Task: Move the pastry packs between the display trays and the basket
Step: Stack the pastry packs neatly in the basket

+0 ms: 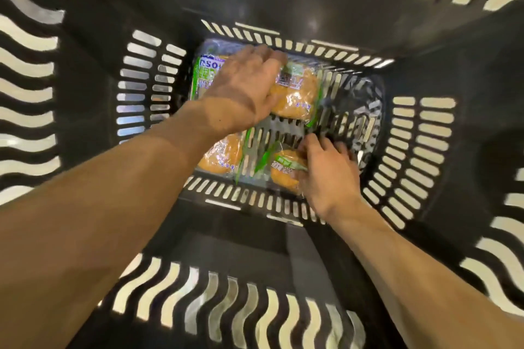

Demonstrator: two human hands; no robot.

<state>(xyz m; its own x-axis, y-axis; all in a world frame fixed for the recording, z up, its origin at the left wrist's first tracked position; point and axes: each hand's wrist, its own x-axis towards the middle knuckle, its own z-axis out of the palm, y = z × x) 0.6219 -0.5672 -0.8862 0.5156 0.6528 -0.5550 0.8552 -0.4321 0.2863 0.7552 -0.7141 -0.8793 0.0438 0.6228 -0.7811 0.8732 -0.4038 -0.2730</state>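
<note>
I look straight down into a deep black slotted basket [419, 133]. Several clear pastry packs with green edges and golden buns lie on its floor. My left hand [243, 88] reaches to the far side and lies over a pastry pack [295, 96], fingers spread across its top; whether they curl under it is hidden. A blue-and-green labelled pack [205, 76] lies left of that hand. My right hand [326, 170] is lower down on the near right, its fingers curled on the near pack [283, 170]. Another bun pack [221, 156] lies under my left forearm.
The basket's tall walls with wavy cut-outs [226, 306] close in on all sides, leaving only the narrow floor. The right part of the basket floor [354, 110] shows bare slots with a crumpled clear wrapper over them.
</note>
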